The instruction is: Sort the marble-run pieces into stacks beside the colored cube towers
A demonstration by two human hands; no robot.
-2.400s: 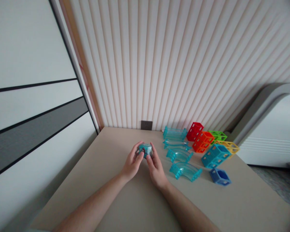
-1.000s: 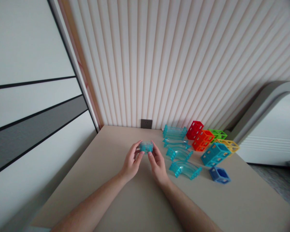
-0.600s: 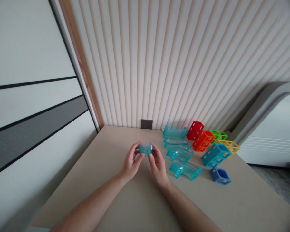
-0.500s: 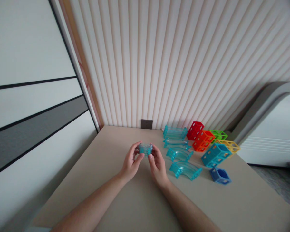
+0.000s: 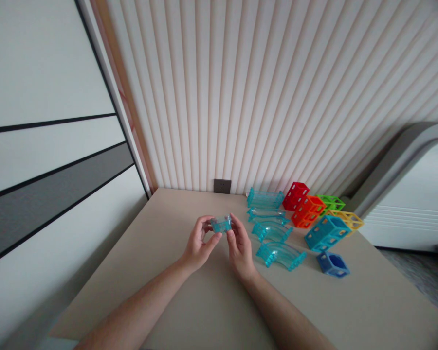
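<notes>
Between my two hands is a short, clear teal plastic track piece [image 5: 221, 224], held a little above the table. My left hand [image 5: 200, 244] grips its left end, thumb in front and fingers behind. On the other end, my right hand [image 5: 240, 247] is closed with its thumb at the near side. Right of my hands lie more clear teal track pieces: a straight one [image 5: 265, 199] at the back, a thin wavy one [image 5: 268, 216], a curved one [image 5: 272, 232] and a larger curved one [image 5: 282, 254] nearest me.
Farther right stand open-sided block towers: red [image 5: 295, 196], orange [image 5: 307, 212], green [image 5: 331, 203], yellow [image 5: 351, 221] and teal-blue [image 5: 327, 233]. A single blue block [image 5: 333, 264] lies in front. Behind the beige table [image 5: 149, 233] is a ribbed wall with a dark socket [image 5: 222, 185].
The track piece has been turned and tilted slightly between my hands, its right end now angled. Both hands have shifted only a little; the pieces on the table stay where they were.
</notes>
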